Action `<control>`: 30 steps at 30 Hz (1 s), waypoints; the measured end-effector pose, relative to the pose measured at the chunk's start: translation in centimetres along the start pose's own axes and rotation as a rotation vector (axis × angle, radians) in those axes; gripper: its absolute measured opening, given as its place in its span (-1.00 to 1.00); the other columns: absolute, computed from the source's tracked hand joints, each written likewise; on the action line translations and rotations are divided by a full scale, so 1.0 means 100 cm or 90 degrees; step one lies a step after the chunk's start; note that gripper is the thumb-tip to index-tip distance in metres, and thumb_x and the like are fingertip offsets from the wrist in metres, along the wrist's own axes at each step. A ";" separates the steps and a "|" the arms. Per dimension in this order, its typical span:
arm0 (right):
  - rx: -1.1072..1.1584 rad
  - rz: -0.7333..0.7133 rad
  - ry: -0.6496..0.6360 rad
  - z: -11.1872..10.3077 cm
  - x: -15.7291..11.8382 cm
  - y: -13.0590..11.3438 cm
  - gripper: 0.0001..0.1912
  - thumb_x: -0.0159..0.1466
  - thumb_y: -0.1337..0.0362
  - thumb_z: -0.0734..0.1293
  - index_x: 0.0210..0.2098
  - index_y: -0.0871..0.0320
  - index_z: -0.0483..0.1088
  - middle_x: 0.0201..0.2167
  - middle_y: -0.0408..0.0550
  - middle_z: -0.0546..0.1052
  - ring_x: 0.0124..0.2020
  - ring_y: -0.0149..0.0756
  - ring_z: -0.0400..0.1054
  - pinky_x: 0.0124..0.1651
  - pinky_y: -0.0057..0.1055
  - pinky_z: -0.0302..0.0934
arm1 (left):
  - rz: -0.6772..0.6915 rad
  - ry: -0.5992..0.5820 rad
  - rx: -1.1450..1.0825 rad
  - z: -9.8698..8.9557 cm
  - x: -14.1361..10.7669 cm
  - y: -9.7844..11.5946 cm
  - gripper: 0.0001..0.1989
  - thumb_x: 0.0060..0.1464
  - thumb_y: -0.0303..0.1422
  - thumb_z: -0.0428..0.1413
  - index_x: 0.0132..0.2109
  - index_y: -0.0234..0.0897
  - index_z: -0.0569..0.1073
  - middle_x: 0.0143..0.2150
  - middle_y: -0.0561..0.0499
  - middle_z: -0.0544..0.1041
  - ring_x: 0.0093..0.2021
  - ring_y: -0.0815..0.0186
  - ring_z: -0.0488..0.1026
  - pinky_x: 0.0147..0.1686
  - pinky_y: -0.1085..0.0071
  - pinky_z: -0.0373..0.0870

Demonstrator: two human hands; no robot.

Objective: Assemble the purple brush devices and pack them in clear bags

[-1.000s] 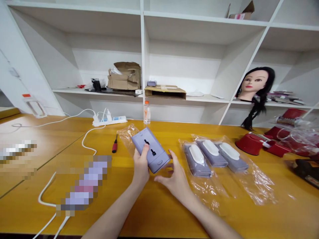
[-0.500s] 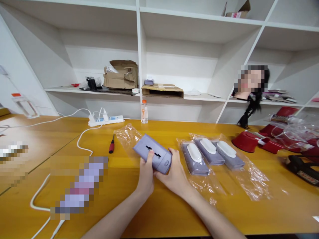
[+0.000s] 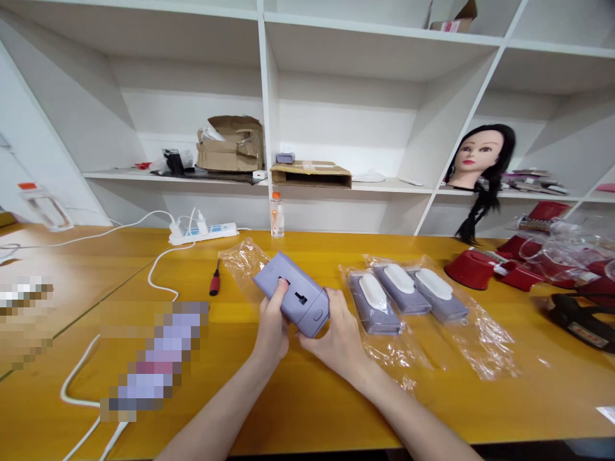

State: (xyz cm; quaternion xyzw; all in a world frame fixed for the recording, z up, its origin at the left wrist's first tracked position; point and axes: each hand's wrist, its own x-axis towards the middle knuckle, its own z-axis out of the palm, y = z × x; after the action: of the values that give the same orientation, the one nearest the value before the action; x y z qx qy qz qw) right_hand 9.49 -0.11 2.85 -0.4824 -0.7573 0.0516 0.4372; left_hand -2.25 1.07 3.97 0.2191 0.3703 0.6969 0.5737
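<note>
Both my hands hold a lavender plastic travel plug adapter (image 3: 294,296) above the yellow wooden table (image 3: 307,410), tilted, with its slotted face up. My left hand (image 3: 272,330) grips its left part, with the thumb over the slots. My right hand (image 3: 337,339) wraps its lower right end. A crumpled clear plastic bag (image 3: 244,264) lies just behind the adapter. To the right of my right hand lie several lavender items with white tops in clear wrapping, the nearest (image 3: 373,304) close to my fingers. A red-handled screwdriver (image 3: 214,280) lies to the left.
A white power strip (image 3: 204,233) with plugged-in white cables stands at the table's back edge, beside a small plastic bottle (image 3: 277,216). Red plastic items (image 3: 468,269) and bagged goods lie at the right. White shelves (image 3: 336,182) hold cardboard boxes and a mannequin head (image 3: 478,157). A pixelated patch covers part of the table.
The adapter has turned in my hands, and my right hand has closed onto it from an open position beside it. The view has shifted slightly.
</note>
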 end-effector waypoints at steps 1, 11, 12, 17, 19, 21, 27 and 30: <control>-0.010 -0.008 0.008 0.001 -0.001 0.000 -0.25 -0.12 0.26 0.35 0.02 0.13 -0.03 -0.14 0.05 0.30 -0.10 -0.11 0.28 -0.15 -0.22 0.26 | -0.010 0.006 0.003 0.000 0.000 0.000 -0.46 -0.15 -0.10 0.16 -0.05 -0.35 0.38 -0.29 -0.11 0.53 -0.35 0.22 0.47 -0.42 0.40 0.31; -0.047 0.055 0.000 0.004 -0.004 -0.010 -0.34 -0.10 0.17 0.36 -0.06 0.16 0.03 -0.22 0.05 0.33 -0.21 -0.09 0.34 -0.26 -0.21 0.28 | 0.084 0.014 0.004 0.000 0.000 -0.007 -0.54 -0.13 -0.15 0.16 -0.12 -0.37 0.41 -0.26 -0.11 0.53 -0.28 0.19 0.47 -0.26 0.31 0.36; -0.053 0.058 -0.002 0.004 -0.004 -0.009 -0.35 -0.09 0.16 0.35 -0.07 0.17 0.04 -0.22 0.05 0.33 -0.21 -0.09 0.34 -0.26 -0.20 0.28 | 0.082 0.008 0.011 -0.001 -0.001 -0.011 -0.54 -0.12 -0.15 0.15 -0.11 -0.37 0.41 -0.23 -0.13 0.52 -0.26 0.19 0.47 -0.23 0.31 0.36; -0.027 0.074 -0.020 0.000 -0.003 -0.003 -0.33 -0.09 0.16 0.37 -0.04 0.16 0.06 -0.19 0.05 0.33 -0.18 -0.08 0.32 -0.22 -0.16 0.25 | 0.059 -0.039 0.010 -0.003 -0.002 -0.019 -0.57 -0.09 -0.17 0.14 -0.10 -0.36 0.39 -0.19 -0.15 0.51 -0.22 0.19 0.46 -0.20 0.30 0.35; 0.047 0.072 -0.046 -0.003 0.000 0.000 -0.27 -0.11 0.19 0.40 0.01 0.14 0.05 -0.11 0.06 0.30 -0.11 -0.10 0.29 -0.14 -0.17 0.23 | 0.059 -0.063 -0.004 -0.003 0.002 -0.013 -0.57 -0.09 -0.19 0.15 -0.09 -0.34 0.37 -0.19 -0.13 0.51 -0.22 0.20 0.46 -0.22 0.31 0.36; 0.156 0.067 -0.106 -0.004 0.005 0.003 -0.22 -0.09 0.20 0.41 0.07 0.10 0.02 -0.02 0.06 0.27 -0.04 -0.14 0.24 -0.07 -0.18 0.20 | 0.076 -0.048 -0.007 -0.005 0.009 -0.001 -0.57 -0.14 -0.22 0.19 -0.10 -0.32 0.37 -0.21 -0.09 0.51 -0.25 0.24 0.47 -0.25 0.34 0.37; 0.510 0.189 -0.242 -0.009 0.029 0.000 -0.59 0.08 0.22 0.30 -0.07 0.12 0.22 -0.11 -0.02 0.40 -0.19 -0.31 0.35 -0.11 -0.30 0.22 | 0.143 0.026 0.011 -0.014 0.027 0.029 -0.58 -0.25 -0.23 0.25 -0.20 -0.31 0.39 -0.30 0.00 0.51 -0.35 0.32 0.46 -0.32 0.40 0.37; 0.580 0.277 -0.313 -0.010 0.036 -0.004 -0.65 -0.03 0.30 0.36 -0.22 0.16 0.28 -0.23 -0.07 0.46 -0.33 -0.36 0.38 -0.24 -0.37 0.24 | 0.153 0.008 0.043 -0.014 0.023 0.030 -0.58 -0.27 -0.24 0.26 -0.22 -0.36 0.40 -0.33 -0.02 0.51 -0.36 0.31 0.44 -0.33 0.40 0.38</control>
State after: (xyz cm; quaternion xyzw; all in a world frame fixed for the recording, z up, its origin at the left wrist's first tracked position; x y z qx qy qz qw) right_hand 9.40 2.10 5.89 -0.3640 -0.6208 0.5734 0.3915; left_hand -5.78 2.70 5.08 0.2767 0.3678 0.7493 0.4761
